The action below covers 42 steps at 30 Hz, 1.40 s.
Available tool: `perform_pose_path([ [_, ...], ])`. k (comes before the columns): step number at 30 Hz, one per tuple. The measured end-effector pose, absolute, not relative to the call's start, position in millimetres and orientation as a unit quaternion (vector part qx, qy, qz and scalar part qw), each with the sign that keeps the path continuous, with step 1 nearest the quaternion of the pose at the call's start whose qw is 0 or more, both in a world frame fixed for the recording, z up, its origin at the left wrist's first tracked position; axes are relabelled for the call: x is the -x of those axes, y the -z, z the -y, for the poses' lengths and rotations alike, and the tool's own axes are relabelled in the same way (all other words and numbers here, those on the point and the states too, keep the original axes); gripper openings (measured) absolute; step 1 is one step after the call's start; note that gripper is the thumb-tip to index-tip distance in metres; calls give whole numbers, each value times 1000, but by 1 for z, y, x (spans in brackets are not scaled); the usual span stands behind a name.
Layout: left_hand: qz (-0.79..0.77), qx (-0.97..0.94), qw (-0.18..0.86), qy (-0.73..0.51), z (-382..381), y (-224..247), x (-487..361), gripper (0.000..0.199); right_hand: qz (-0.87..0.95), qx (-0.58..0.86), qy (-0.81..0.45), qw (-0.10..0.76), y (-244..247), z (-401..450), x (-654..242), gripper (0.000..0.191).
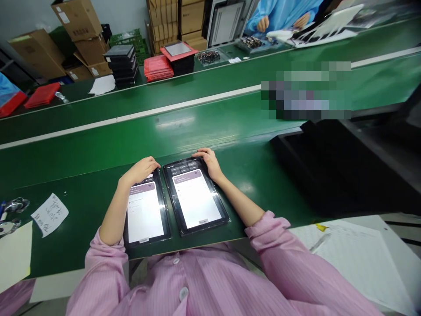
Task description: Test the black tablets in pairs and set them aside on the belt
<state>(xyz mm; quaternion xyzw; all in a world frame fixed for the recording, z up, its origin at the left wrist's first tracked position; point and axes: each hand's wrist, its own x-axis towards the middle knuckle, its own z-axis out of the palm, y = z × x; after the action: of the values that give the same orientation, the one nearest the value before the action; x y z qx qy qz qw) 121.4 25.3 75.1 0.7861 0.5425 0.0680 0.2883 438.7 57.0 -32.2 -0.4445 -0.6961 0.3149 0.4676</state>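
Two black tablets with lit white screens lie side by side on the green bench, both seemingly covered in clear film. My left hand (141,171) is closed over the top end of the left tablet (146,215), its fingers at the upper right corner and its palm hiding part of the screen. On the right tablet (197,197), my right hand (209,163) grips the upper right corner, fingers along the top edge. Its thumb is mostly hidden. Each screen shows a mauve banner below a row of dark buttons.
A handwritten note (51,215) and a yellowish sheet (16,256) lie left. A black bin-like object (342,166) and written papers (362,259) are at right. Across the green conveyor (138,127) are red pouches (158,68), stacked black trays (122,66) and a co-worker in blue (279,15).
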Motion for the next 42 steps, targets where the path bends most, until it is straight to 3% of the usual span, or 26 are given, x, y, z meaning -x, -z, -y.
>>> perform_pose_path([
  [8,-557,-810,183,-21,-22,-75,-124,59,702,451,-303,461,27,-54,-437,66],
  [16,-581,-788,206,7,-20,-84,-117,71,683,494,-281,458,25,-56,-437,61],
  [21,-563,-789,248,-1,-12,-88,-122,68,675,518,-281,444,23,-56,-437,53],
  [28,-524,-821,221,53,-7,-77,-120,64,569,484,-445,493,17,-53,-436,62],
  [35,-534,-815,219,57,-7,-76,-121,61,439,326,-649,528,1,-47,-431,67],
  [38,-522,-812,257,46,-12,-78,-112,60,484,372,-598,519,4,-51,-437,72],
  [42,-509,-819,264,20,-21,-77,-92,65,641,427,-405,493,7,-53,-449,73],
])
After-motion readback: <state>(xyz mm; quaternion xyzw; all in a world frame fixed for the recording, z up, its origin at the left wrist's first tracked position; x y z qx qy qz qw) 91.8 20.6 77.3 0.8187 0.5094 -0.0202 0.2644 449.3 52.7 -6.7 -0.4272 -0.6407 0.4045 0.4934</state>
